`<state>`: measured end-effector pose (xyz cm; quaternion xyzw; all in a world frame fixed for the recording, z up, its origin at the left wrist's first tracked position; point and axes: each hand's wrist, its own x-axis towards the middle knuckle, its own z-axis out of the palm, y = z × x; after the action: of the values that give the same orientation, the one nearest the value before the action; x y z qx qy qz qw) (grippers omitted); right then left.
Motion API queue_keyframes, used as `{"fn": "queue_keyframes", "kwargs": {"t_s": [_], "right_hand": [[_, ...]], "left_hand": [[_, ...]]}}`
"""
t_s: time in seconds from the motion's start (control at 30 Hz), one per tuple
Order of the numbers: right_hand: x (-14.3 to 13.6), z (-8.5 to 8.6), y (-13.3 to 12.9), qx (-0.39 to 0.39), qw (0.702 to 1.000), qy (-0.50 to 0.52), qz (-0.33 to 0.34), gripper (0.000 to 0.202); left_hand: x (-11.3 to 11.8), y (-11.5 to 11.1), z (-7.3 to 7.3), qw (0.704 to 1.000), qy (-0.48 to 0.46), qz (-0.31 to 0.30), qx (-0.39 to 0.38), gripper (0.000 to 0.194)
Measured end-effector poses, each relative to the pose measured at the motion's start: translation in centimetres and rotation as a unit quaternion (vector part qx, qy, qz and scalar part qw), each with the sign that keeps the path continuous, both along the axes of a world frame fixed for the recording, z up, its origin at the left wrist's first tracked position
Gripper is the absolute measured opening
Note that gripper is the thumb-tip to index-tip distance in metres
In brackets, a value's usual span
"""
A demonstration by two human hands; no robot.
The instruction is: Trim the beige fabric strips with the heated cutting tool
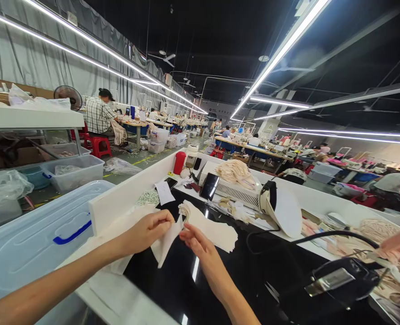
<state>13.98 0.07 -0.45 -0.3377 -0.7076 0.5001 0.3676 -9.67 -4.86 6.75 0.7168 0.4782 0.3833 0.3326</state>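
Note:
My left hand is closed, thumb and fingers pinching the upper edge of a cream cloth piece that hangs over the glossy black table top. Just right of that cloth, my right hand has its fingers apart and appears to hold nothing. Behind both hands lies a fanned stack of cream cloth pieces. More pale cloth rests at the table's left side, under and beyond my left forearm.
A dark phone leans near a white machine topped with cloth. A lamp, tweezers and a black device with a cable are to the right. Another person's hand shows at the right edge. A lidded bin stands left.

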Motion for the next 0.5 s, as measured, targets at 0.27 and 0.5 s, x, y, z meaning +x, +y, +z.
{"fn": "queue_keyframes", "kwargs": {"t_s": [0.27,0.5], "right_hand": [[-1.8,-0.8,-5.0,-0.249,0.938,0.223,0.093,0.064],[-0.4,-0.3,-6.1,-0.239,0.942,0.229,0.051,0.046]], "left_hand": [[2.6,-1.5,-0.4,0.996,-0.03,-0.047,-0.07,0.03],[3.3,-1.4,-2.3,0.979,-0.053,-0.078,-0.179,0.05]]}}
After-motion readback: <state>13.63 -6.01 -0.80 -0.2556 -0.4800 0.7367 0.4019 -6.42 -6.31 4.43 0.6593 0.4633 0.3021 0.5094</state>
